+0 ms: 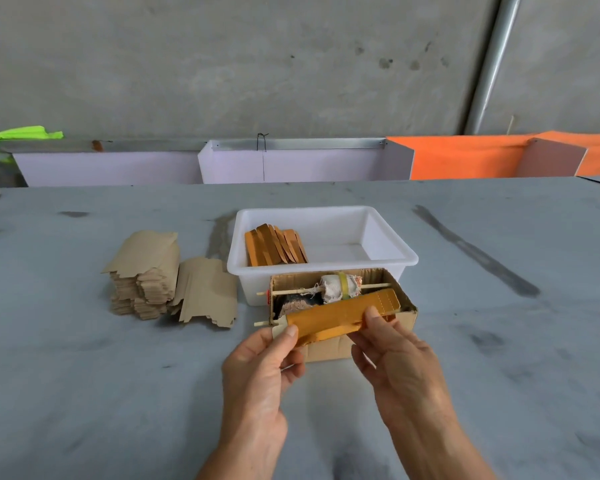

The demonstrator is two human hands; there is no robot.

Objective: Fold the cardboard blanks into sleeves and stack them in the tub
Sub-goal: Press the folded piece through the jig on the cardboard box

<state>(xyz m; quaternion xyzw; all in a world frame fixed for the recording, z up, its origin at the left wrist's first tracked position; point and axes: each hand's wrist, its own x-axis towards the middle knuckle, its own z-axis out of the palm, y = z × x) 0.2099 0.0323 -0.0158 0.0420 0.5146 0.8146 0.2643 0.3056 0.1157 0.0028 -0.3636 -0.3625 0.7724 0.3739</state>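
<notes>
You are holding one shiny gold-orange sleeve [340, 315] in both hands, just above a small brown box [343, 344]. It is long and flat, with a sharp fold along its lower edge. A pale tab sticks out at its left end, and rows of tiny dots show near its right end. Your left hand [260, 362] pinches the left end, thumb on top. Your right hand [395, 355] pinches near the middle, thumb on top too.

Behind the box sits the white tub [388, 258]. In its left side a small bunch of folded sleeves [274, 245] leans together, the same gold-orange color. The right side of the tub shows its white bottom.

To the left, on the gray worktop [84, 358], lie the flat blanks [167, 278] in two brown heaps with jagged edges, plain side up.

The brown box holds a cloth roll [340, 287] on a thin stick.

No words or labels can be read on anything.
</notes>
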